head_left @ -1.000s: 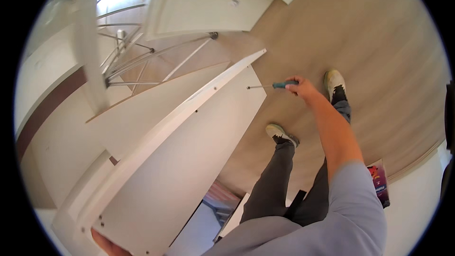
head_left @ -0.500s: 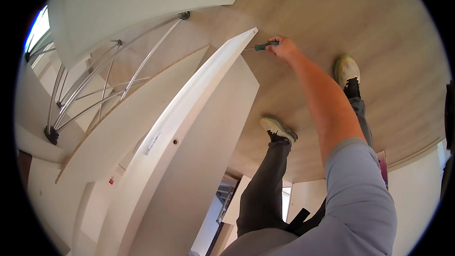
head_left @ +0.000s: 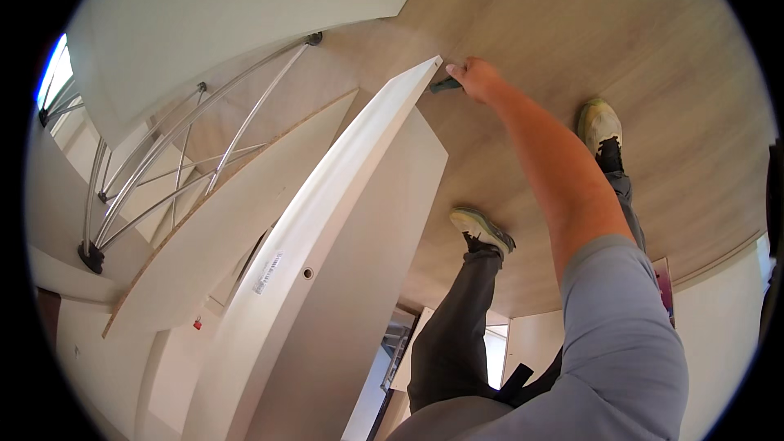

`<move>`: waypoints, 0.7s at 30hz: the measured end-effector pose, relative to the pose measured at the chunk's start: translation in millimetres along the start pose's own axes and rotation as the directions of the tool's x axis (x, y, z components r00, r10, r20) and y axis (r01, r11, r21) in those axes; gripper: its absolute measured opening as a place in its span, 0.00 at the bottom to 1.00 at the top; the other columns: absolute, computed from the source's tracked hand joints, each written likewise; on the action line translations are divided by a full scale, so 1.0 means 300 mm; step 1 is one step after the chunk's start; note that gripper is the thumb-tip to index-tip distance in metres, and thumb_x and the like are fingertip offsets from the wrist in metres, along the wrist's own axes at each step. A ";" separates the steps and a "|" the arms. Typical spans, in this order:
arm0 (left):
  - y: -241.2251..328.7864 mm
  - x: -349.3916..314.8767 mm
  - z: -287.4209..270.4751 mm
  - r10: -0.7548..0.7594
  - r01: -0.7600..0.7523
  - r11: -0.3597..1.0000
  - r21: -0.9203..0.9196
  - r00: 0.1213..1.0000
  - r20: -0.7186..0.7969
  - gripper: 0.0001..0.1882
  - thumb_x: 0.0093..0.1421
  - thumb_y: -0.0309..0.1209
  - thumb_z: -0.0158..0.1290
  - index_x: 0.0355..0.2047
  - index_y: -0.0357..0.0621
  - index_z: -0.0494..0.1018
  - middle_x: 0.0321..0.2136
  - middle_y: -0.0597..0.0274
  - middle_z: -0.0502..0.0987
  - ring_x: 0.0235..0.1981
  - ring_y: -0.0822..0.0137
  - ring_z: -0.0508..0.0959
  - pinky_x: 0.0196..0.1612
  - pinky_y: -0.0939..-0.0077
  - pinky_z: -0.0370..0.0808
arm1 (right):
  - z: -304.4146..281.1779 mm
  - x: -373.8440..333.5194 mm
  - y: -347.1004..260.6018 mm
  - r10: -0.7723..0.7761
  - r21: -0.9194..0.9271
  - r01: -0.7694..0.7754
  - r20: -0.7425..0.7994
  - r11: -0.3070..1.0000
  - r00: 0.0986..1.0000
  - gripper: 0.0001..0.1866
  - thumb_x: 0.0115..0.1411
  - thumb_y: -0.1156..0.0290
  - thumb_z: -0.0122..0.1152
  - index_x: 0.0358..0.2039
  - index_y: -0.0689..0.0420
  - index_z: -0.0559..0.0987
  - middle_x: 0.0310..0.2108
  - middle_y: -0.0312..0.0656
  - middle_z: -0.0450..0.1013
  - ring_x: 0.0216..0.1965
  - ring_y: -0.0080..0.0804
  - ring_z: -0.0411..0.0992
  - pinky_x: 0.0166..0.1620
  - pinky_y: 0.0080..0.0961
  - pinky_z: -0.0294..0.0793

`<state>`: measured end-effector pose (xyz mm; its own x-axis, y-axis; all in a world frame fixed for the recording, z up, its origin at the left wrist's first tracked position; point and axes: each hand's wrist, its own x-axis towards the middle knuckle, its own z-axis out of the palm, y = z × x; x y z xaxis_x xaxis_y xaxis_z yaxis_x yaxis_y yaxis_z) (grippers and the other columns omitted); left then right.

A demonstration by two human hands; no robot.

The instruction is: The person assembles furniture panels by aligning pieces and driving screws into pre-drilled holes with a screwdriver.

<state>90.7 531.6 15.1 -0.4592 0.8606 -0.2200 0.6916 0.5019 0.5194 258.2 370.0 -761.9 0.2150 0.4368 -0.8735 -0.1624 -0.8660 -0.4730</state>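
Note:
My right hand [head_left: 478, 80] is closed round a screwdriver [head_left: 445, 85] with a dark green handle, beside the upper end of a long white board [head_left: 327, 204]. The handle points left toward the board. Its shaft does not show, so I cannot tell whether the tip touches the board. Standing on edge, the board has a round hole [head_left: 308, 273] in its narrow side and a printed label [head_left: 267, 273] on its face. My left hand is out of view.
Wide pale panels [head_left: 359, 278] stand against the board on both sides. A chrome tube frame [head_left: 163, 147] with black end pieces is at the left, near a large white panel [head_left: 245, 0]. My shoes [head_left: 482, 229] rest on the wood-look floor [head_left: 539, 269].
My right hand has moved slightly left, closer to the board's end. The screwdriver's shaft, visible before, is now hidden. The view has shifted a little.

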 end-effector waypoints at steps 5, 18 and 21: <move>0.014 0.011 -0.004 0.009 -0.009 1.000 0.001 1.000 -0.003 0.19 0.76 0.40 0.45 0.56 0.38 0.74 0.46 0.57 0.81 0.43 0.65 0.82 0.50 0.69 0.79 | 0.034 0.034 0.050 -0.145 0.004 0.145 -0.053 0.989 0.988 0.27 0.68 0.42 0.57 0.39 0.58 0.79 0.29 0.49 0.78 0.33 0.45 0.78 0.40 0.43 0.77; -0.006 0.023 -0.053 0.000 -0.001 1.000 -0.025 1.000 -0.028 0.19 0.76 0.39 0.45 0.56 0.38 0.74 0.46 0.58 0.81 0.43 0.66 0.81 0.50 0.69 0.79 | 0.029 -0.097 -0.010 -0.226 -0.372 0.168 -0.118 0.913 0.967 0.25 0.72 0.51 0.48 0.33 0.58 0.84 0.44 0.48 0.82 0.45 0.51 0.79 0.48 0.49 0.79; -0.005 0.016 -0.065 0.006 -0.007 1.000 -0.020 0.999 -0.037 0.19 0.76 0.39 0.44 0.56 0.37 0.74 0.46 0.58 0.81 0.44 0.66 0.81 0.50 0.69 0.79 | -0.013 -0.105 -0.061 -0.295 -0.471 0.284 0.051 0.835 0.954 0.24 0.72 0.52 0.46 0.38 0.58 0.85 0.47 0.49 0.81 0.48 0.52 0.79 0.51 0.48 0.79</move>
<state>76.5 533.3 29.4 -0.4751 0.8600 -0.1862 0.6834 0.4940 0.5376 258.1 371.1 -725.2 0.2044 0.6848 -0.6995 0.3786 -0.7143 -0.5886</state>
